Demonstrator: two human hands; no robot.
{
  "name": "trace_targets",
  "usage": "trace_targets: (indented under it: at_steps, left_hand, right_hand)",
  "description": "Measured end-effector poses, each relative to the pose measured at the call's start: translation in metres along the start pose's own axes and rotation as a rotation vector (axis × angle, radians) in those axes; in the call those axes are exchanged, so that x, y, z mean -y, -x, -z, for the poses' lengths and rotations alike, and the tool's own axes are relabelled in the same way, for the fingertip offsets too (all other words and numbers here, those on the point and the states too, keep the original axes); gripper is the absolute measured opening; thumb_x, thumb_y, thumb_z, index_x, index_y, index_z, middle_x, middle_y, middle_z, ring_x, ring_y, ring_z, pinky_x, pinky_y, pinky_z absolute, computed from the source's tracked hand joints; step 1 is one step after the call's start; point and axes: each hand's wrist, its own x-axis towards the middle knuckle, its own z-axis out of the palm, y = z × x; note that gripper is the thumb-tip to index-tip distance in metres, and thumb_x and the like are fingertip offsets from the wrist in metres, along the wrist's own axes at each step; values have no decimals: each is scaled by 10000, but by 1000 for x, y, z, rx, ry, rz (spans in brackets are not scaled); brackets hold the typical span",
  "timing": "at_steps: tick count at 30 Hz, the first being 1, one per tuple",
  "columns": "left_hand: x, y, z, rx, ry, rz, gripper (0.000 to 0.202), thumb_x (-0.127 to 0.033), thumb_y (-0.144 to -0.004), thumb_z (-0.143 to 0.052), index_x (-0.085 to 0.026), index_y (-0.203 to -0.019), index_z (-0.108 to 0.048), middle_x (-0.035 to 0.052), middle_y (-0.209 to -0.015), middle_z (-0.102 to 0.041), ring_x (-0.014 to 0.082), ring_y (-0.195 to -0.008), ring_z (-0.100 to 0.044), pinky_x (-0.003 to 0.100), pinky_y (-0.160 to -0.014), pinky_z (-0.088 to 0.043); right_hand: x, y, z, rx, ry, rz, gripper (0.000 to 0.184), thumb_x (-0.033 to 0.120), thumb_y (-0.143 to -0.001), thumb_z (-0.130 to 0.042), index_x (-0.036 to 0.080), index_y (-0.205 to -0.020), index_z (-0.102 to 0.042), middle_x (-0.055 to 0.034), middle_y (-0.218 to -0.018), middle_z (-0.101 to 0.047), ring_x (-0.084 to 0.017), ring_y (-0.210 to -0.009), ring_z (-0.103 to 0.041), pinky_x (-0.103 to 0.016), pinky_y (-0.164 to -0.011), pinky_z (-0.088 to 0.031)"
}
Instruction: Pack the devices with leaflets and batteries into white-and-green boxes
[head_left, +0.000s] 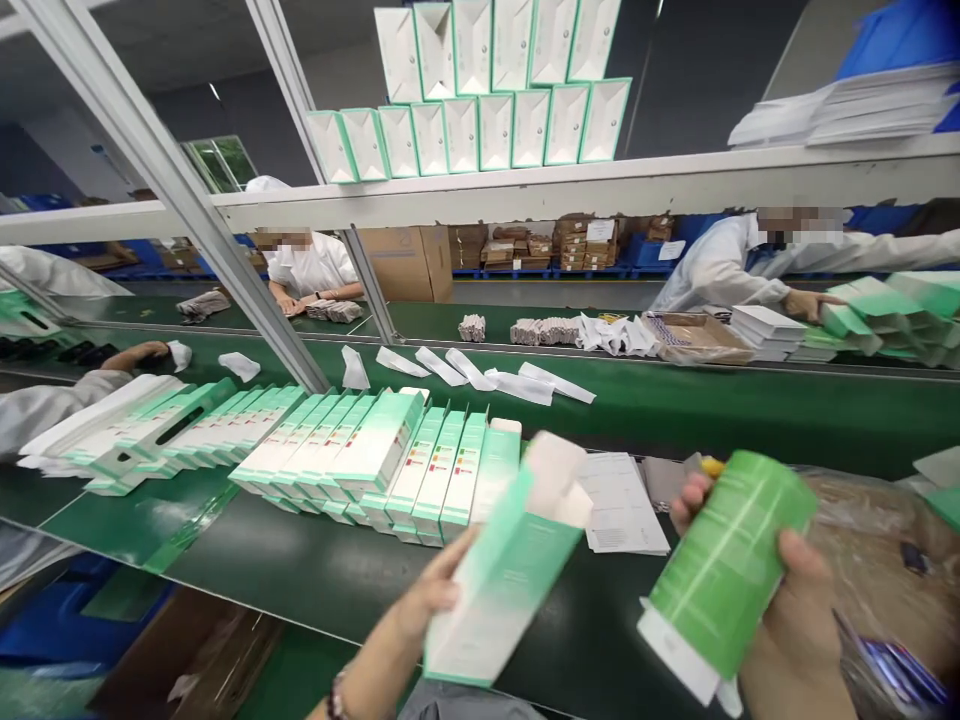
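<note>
My left hand grips a tall green-and-white carton, held tilted above the table with its top flap standing up. The carton is slightly blurred by motion. In my right hand is a curved green sheet or sleeve, with a white piece showing at its lower end. Thumb and fingers press it from opposite sides; whether anything sits inside the curve is hidden. A small yellow thing shows by the right fingertips. Printed white leaflets lie on the table between the two hands.
A row of similar cartons leans along the table to the left. Clear plastic bagging lies at right. White packets rest on the green conveyor. Overhead, a shelf holds stacked cartons. Co-workers work across the belt and at left.
</note>
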Motion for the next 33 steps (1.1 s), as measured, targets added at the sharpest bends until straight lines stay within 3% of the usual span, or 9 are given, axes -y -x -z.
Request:
trace_targets:
  at_steps: [2,5,10,14,21,25,28,33]
  left_hand:
    - [39,-15,-25,235,197,108,856,-549,-552,-749,-207,-1310,-548,129,-1203,-639,349,-1089,-594,430,-891,-434]
    - [69,-27,-46,400,361,199,752,-512,-551,-801,-202,-1214,-626,101,-1122,-668,270,-955,-640,333,-795,-457]
    - [87,-31,-59,388,366,213,775,-637,-579,-800,-200,-1204,-664,121,-1118,-694,254,-916,-658,330,-776,-479]
    - [101,-33,-63,398,375,252,750,-612,-611,-801,-208,-1227,-657,110,-1105,-707,228,-877,-667,311,-752,-486]
    - [115,-37,-64,402,390,285,856,-624,-545,-832,-187,-1253,-632,119,-1100,-707,241,-884,-678,316,-753,-495]
    - [118,-40,-68,464,441,329,969,-641,-516,-835,-178,-1322,-564,153,-1126,-695,298,-922,-688,349,-753,-514]
    - [118,-43,-73,480,506,318,918,-604,-555,-838,-207,-1333,-555,152,-1156,-688,296,-909,-693,356,-747,-531]
    - [103,-45,-80,471,527,255,860,-628,-635,-781,-238,-1356,-521,155,-1184,-673,302,-903,-697,397,-758,-542]
  right_hand:
    - [15,-14,-7,3,12,45,448,601,-839,-518,321,-1164,-648,-65,-1209,-655,-281,-1179,-593,-431,-1059,-449]
    - [26,-34,-17,69,14,52,395,546,-822,-582,311,-1129,-660,-42,-1192,-666,-265,-1200,-580,-426,-1078,-427]
    - [15,-47,-21,210,48,-25,419,435,-774,-698,234,-1138,-650,-76,-1112,-711,-272,-1036,-668,-460,-968,-510]
    - [6,-51,-19,236,48,13,438,431,-757,-728,228,-1136,-646,-83,-1092,-721,-266,-1005,-683,-456,-957,-511]
    - [14,-57,-17,335,58,20,465,444,-714,-781,234,-1109,-654,-72,-1051,-725,-262,-974,-689,-463,-955,-501]
    - [11,-59,-8,401,90,30,468,432,-753,-757,238,-1158,-624,-86,-1115,-709,-265,-988,-688,-424,-869,-546]
    - [4,-58,-2,511,148,17,524,447,-764,-744,233,-1214,-582,-122,-1207,-673,-310,-1062,-660,-420,-804,-564]
    - [-9,-46,2,596,375,-83,563,452,-767,-746,193,-1241,-586,-128,-1239,-645,-313,-1069,-644,-428,-868,-533]
